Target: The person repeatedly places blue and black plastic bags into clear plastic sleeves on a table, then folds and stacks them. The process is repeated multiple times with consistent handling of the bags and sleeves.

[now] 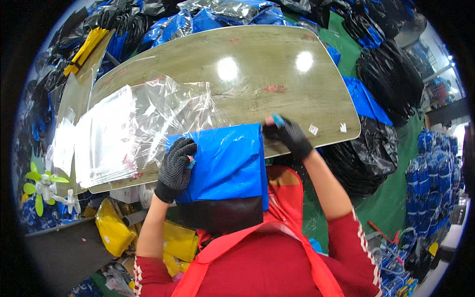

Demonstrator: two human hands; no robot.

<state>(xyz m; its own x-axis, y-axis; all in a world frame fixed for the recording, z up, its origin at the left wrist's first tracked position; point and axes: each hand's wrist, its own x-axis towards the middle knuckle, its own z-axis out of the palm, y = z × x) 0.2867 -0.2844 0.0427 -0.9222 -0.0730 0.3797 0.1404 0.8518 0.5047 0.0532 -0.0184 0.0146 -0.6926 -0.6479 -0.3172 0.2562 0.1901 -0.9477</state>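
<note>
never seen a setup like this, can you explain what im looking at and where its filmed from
There is no machine here: a person is working with two gloved hands. The picture comes from a wide fisheye camera on their head, looking down, so straight edges curve. On the wood-patterned table, clear plastic sheets lie to the left. A folded blue and black piece overhangs the near edge. The left hand is on its left side; the right hand, blurred, is by its upper right corner, its grip unclear.
</note>
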